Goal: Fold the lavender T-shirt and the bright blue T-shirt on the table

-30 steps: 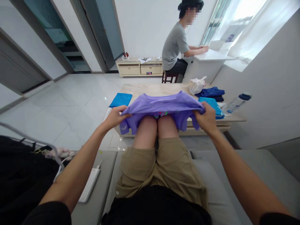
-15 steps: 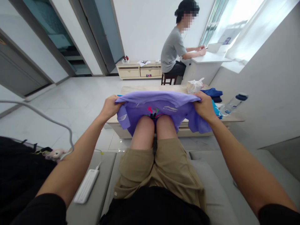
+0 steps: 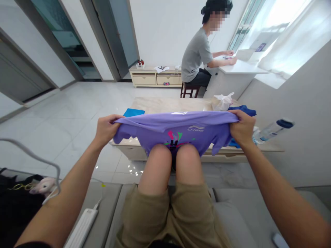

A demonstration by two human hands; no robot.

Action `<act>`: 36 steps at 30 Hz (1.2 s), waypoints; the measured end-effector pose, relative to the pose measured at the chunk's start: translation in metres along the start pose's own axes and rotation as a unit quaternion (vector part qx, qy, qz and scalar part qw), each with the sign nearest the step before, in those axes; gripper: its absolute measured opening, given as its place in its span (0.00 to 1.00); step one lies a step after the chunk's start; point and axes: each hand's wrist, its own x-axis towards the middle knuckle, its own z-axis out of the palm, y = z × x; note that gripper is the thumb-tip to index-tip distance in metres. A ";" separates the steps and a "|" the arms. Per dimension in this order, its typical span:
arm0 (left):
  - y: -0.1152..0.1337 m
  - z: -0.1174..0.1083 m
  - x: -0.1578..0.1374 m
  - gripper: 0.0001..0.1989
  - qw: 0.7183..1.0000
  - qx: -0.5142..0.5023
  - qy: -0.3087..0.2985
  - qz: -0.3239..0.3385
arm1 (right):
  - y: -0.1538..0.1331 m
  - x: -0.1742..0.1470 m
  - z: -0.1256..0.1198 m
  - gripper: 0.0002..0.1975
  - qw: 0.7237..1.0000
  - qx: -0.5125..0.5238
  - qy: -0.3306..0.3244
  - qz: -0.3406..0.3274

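We pinched the purple Li-Ning T-shirt [image 3: 178, 124] at opposite ends between the fingers of our left hand [image 3: 106, 131] and right hand [image 3: 242, 127], its long axis stretched crosswise between them, neither hand nearer, its printed side hanging below our grip.

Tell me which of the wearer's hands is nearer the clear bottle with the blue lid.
Right. The right hand grips one side of the purple shirt, just left of the bottle; the left hand grips the opposite side, farther away.
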 end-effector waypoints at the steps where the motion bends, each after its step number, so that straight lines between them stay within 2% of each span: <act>1: -0.008 0.003 0.001 0.12 1.000 0.017 0.020 0.007 | 0.010 0.001 0.004 0.16 1.000 -0.019 0.000 0.005; 4: -0.029 0.012 0.028 0.11 0.997 0.064 0.039 0.025 | 0.042 0.029 0.021 0.12 0.998 -0.060 -0.019 0.003; 7: -0.048 0.034 0.090 0.15 0.994 0.101 0.027 0.032 | 0.070 0.084 0.060 0.14 0.996 -0.077 -0.054 0.005; 9: -0.062 0.064 0.130 0.16 0.989 0.144 -0.013 0.017 | 0.082 0.110 0.103 0.18 0.990 -0.109 -0.076 0.038; 11: -0.077 0.108 0.148 0.16 0.980 0.193 -0.051 -0.014 | 0.086 0.109 0.152 0.20 0.983 -0.138 -0.091 0.079; 13: -0.089 0.160 0.133 0.23 0.972 0.227 -0.051 -0.022 | 0.083 0.075 0.198 0.28 0.978 -0.153 -0.120 0.081; 15: -0.099 0.212 0.092 0.28 0.968 0.234 -0.092 -0.010 | 0.078 0.019 0.234 0.31 0.966 -0.175 -0.175 0.072; 17: -0.107 0.254 0.041 0.33 0.958 0.229 -0.170 -0.011 | 0.074 -0.043 0.255 0.34 0.943 -0.204 -0.253 0.071; 19: -0.114 0.279 -0.002 0.35 0.946 0.239 -0.217 -0.034 | 0.075 -0.094 0.263 0.37 0.915 -0.234 -0.311 0.107; 22: -0.123 0.292 -0.032 0.37 0.934 0.270 -0.226 -0.057 | 0.085 -0.131 0.262 0.40 0.895 -0.254 -0.341 0.134; 25: -0.128 0.292 -0.026 0.38 0.930 0.290 -0.212 -0.074 | 0.099 -0.130 0.264 0.40 0.900 -0.249 -0.340 0.109; 30: -0.142 0.303 0.014 0.38 0.933 0.288 -0.198 -0.087 | 0.116 -0.095 0.295 0.38 0.905 -0.237 -0.341 0.092; 36: -0.183 0.337 0.087 0.39 0.939 0.274 -0.187 -0.090 | 0.137 -0.037 0.360 0.41 0.898 -0.245 -0.347 0.111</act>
